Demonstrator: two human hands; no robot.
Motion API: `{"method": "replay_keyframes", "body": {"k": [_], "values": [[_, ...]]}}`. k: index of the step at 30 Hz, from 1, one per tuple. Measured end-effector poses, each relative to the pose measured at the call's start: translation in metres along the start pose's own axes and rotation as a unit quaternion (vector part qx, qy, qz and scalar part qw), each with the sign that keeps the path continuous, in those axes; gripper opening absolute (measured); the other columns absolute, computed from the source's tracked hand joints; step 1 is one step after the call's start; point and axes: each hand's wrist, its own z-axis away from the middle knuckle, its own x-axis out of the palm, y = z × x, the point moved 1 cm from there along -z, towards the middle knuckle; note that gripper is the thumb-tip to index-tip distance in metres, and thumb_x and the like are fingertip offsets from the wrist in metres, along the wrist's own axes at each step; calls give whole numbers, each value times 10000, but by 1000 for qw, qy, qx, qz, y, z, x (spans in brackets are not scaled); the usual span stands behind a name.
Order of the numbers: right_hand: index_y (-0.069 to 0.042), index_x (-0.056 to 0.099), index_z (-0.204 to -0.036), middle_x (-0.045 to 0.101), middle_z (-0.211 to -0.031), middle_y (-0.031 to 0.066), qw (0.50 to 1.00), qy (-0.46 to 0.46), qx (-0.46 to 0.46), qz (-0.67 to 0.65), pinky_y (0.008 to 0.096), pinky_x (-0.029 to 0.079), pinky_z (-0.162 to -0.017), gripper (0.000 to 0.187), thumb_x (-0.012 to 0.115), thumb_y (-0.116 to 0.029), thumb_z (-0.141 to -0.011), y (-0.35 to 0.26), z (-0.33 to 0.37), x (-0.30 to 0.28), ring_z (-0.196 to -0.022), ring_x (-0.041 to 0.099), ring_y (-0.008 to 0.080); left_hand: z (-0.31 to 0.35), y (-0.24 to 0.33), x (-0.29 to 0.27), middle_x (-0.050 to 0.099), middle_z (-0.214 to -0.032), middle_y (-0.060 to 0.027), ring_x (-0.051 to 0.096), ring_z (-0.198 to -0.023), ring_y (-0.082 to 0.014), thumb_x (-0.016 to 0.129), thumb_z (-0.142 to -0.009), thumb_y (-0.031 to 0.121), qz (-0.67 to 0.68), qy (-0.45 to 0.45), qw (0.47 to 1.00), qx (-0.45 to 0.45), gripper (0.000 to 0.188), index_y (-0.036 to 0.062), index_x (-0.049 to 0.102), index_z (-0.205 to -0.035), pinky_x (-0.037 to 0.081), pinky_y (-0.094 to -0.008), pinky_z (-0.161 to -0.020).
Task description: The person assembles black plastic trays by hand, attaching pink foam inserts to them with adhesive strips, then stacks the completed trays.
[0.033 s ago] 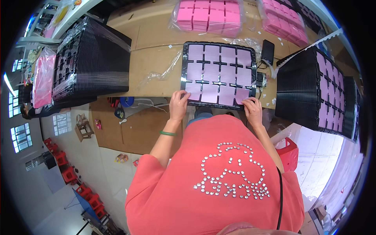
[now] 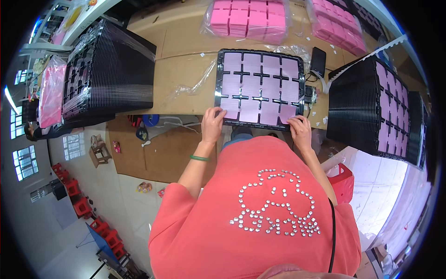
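Thin black tray point(image 2: 219, 84), probably light and a little springy, best lifted by its rim.
It lies at the near edge of the worktop point(image 2: 179, 60), bearing a slotted lilac sheet point(image 2: 251, 87) that looks soft and easily creased or torn at the slots. The left hand point(image 2: 213, 125) and right hand point(image 2: 301, 132) touch the near corners; whether either grip pinches sheet or rim, I cannot tell.
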Motion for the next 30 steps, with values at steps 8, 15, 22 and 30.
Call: {"method": "replay_keyframes", "body": {"k": [8, 15, 22, 30], "values": [[-75, 687, -995, 669, -1034, 49, 1000, -1, -17, 8, 414, 434, -952, 208, 663, -34, -793, 4, -4, -1, -1087, 568, 275, 3, 4, 1, 616, -1060, -49, 565, -1025, -281, 677, -750, 26, -47, -7, 999, 18, 294, 128, 722, -1022, 470, -413, -867], [-63, 693, -949, 676, -994, 61, 999, -22, -38, -7, 417, 430, -947, 129, 682, -124, -835, -1, -4, -10, -1058, 579, 263, 8, 10, -11, 617, -1098, -59, 549, -1064, -287, 653, -732, 47, -60, -41, 997, 18, 308, 83, 714, -1032, 430, -436, -921], [-43, 682, -987, 676, -1050, 65, 1000, 11, -14, 18, 417, 425, -964, 158, 667, -123, -851, 5, -11, -5, -1068, 578, 263, 0, 20, -5, 596, -1219, -85, 523, -1173, -298, 644, -734, 61, -68, -82, 992, 67, 384, 68, 679, -1117, 407, -447, -1005], [-55, 669, -1076, 615, -1243, 70, 991, -36, -93, 92, 455, 367, -1080, 221, 636, -154, -881, 3, -6, 4, -1200, 520, 277, -2, 22, -13, 594, -1185, -90, 531, -1145, -292, 662, -708, 35, -70, -107, 986, 103, 437, 71, 662, -1143, 395, -443, -1016]]}}
